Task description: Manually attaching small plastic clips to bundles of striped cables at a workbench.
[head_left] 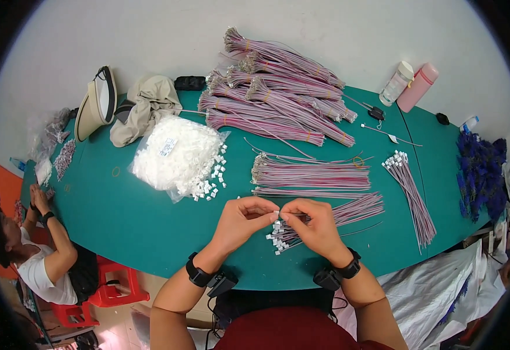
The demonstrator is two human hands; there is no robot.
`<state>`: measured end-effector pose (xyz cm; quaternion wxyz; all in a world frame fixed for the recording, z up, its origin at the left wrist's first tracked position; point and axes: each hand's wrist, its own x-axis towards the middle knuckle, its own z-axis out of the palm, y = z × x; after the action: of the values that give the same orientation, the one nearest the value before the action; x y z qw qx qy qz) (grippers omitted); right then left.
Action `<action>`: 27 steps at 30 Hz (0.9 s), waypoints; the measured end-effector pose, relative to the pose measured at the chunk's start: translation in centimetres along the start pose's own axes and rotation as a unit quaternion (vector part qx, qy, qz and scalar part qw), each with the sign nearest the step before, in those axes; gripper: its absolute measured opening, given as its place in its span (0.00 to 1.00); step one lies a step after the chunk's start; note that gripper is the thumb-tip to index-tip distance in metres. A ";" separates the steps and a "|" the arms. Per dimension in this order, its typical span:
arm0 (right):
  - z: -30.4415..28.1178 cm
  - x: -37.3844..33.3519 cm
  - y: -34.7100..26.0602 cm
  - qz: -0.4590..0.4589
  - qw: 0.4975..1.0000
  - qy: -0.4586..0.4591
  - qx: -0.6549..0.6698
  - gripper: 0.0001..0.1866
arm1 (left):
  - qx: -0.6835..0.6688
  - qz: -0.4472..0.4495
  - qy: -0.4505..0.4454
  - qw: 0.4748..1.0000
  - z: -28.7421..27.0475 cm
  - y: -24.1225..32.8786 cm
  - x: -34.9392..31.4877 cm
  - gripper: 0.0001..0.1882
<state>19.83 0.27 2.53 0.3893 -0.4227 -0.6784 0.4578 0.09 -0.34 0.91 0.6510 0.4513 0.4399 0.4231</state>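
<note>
Near the front of the table my left hand (238, 224) pinches a small white plastic connector (276, 215) between thumb and fingertips. The fingertips of my right hand (316, 226) are pressed together just beside it, on what looks like the end of a thin wire, mostly hidden by the fingers. Under and beyond my right hand lies a fan of pink-and-grey wires (357, 209), with white connectors (279, 238) at the near-left ends. Past both hands, a row of loose wires (313, 175) lies sideways. An opened bag of white connectors (173, 154) has spilled some pieces to its right.
Banded wire bundles (284, 87) are piled at the back. Rightward lie another connector-tipped bundle (411, 201), keys (376, 113), two bottles (418, 87) and a dark blue heap (481, 175). A visor hat (98, 105) and beige cloth (147, 108) sit back left; a co-worker (45, 251) sits left.
</note>
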 end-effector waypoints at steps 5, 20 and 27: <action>0.1 -0.2 -0.3 -0.028 0.998 0.009 -0.048 0.03 | 0.003 0.014 -0.004 1.000 0.1 -0.3 0.1 0.08; -1.2 0.8 2.0 -0.155 0.966 -0.008 -0.207 0.05 | 0.174 0.009 0.005 0.985 0.2 -1.0 0.2 0.05; -1.6 2.0 3.2 -0.118 0.934 0.053 -0.334 0.07 | 0.212 0.078 -0.025 0.974 -0.5 -1.6 0.7 0.08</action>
<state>21.32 3.34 0.19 0.3119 -0.4689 -0.8156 0.1326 0.04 0.07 -0.86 0.5165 0.6222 0.4668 0.3580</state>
